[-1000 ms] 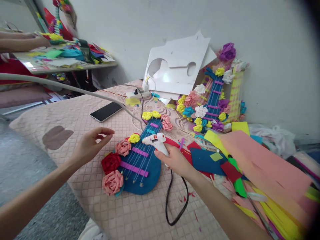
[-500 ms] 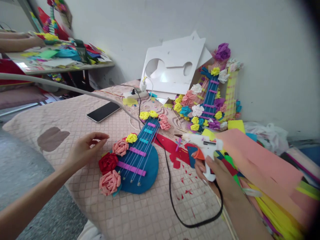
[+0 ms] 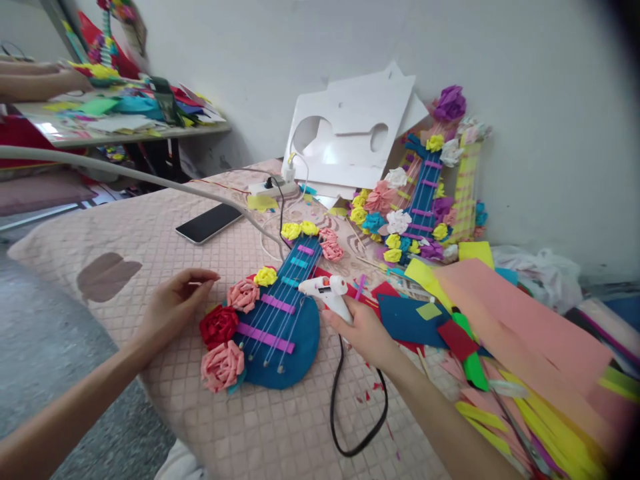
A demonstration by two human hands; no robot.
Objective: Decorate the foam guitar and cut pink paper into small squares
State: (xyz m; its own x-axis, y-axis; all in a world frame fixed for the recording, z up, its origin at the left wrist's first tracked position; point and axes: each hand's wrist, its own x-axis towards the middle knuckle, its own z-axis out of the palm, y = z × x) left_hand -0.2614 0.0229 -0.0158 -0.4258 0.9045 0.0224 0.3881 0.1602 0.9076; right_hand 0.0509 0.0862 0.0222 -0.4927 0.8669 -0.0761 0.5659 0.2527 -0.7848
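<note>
My right hand [image 3: 363,327] grips a white hot glue gun [image 3: 325,290] by its handle. The nozzle points left, over the strings of a blue paper guitar [image 3: 305,327] lying on the quilted cloth. Purple and turquoise strips cross the guitar. Along its left edge sit a dark red paper rose [image 3: 219,325], pink paper roses [image 3: 223,365] and a yellow paper flower [image 3: 265,276]. Just left of these flowers is my left hand [image 3: 183,300], thumb and index fingertips pinched together. Whatever may be between them is too small to make out.
A phone [image 3: 209,223] and a power strip [image 3: 273,189] lie further back. Finished flowered guitars [image 3: 423,200] lean on the wall beside white cut-out boards [image 3: 345,140]. Coloured paper [image 3: 520,313] and scissors [image 3: 525,437] are at right. Another person's hands [image 3: 65,81] work at the far table.
My right hand has brought the glue gun left and slightly up, from the paper scraps to over the guitar. The left fingertips have closed together.
</note>
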